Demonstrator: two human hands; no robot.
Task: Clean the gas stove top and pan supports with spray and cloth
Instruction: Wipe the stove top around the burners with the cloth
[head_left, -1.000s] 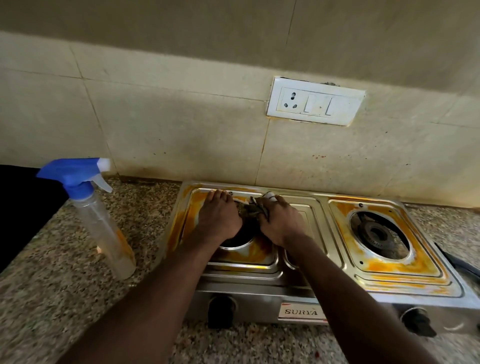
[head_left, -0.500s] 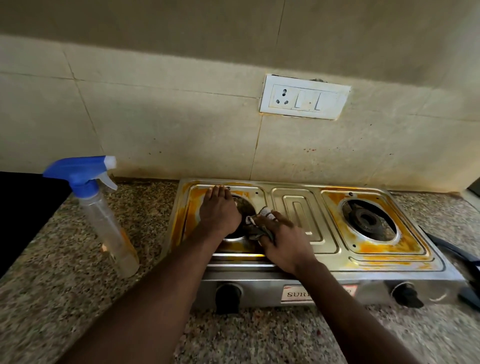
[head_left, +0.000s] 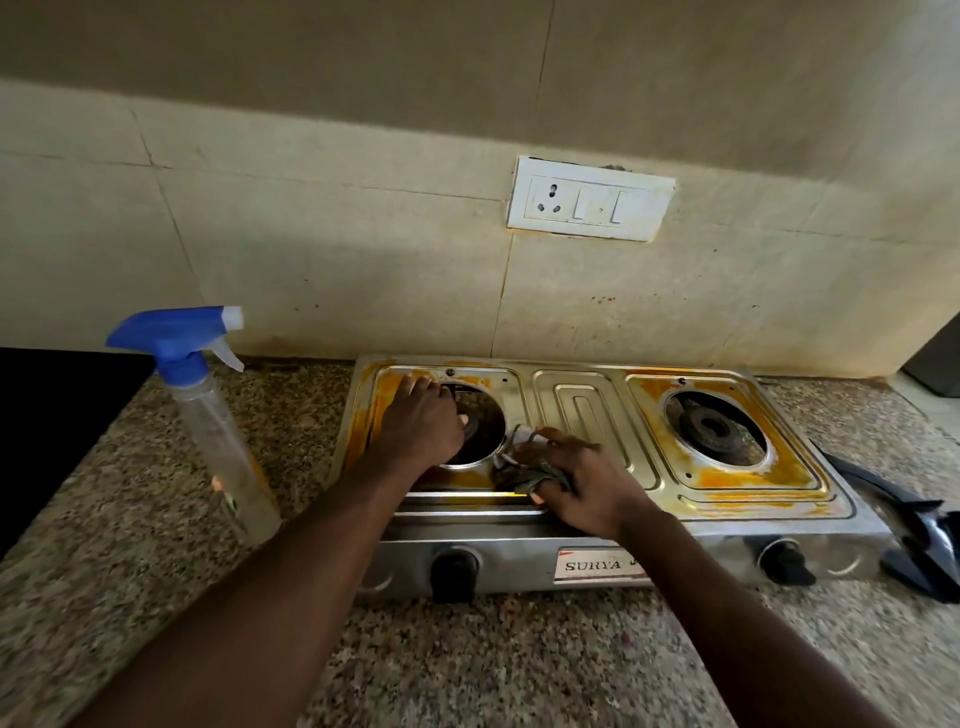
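1. Well, the left hand (head_left: 423, 421) lies flat on the stove (head_left: 582, 410) at the rim of the left burner (head_left: 480, 434), its fingers (head_left: 415, 387) straight and holding nothing. The right hand (head_left: 582, 483) has its fingers (head_left: 566, 447) curled round the cloth (head_left: 524, 467), pressing it on the stove top just right of that burner, toward the front.
2. The cloth could, I'd say, snag in the burner opening if the wiping strays left.
3. The right wrist hangs over the stove's front edge, so a slip might nudge a knob (head_left: 453, 569) and let gas out.
4. The spray bottle (head_left: 218, 431) stands on the desk (head_left: 467, 665) left of the stove, just beside the left forearm, and a swung elbow could topple it.
5. Counted: one stove, two burners including the right burner (head_left: 714, 428), two knobs, one spray bottle, one cloth, two hands. By the desk's right edge lies a dark pan support (head_left: 914, 525); whether it is one piece or two I cannot tell.
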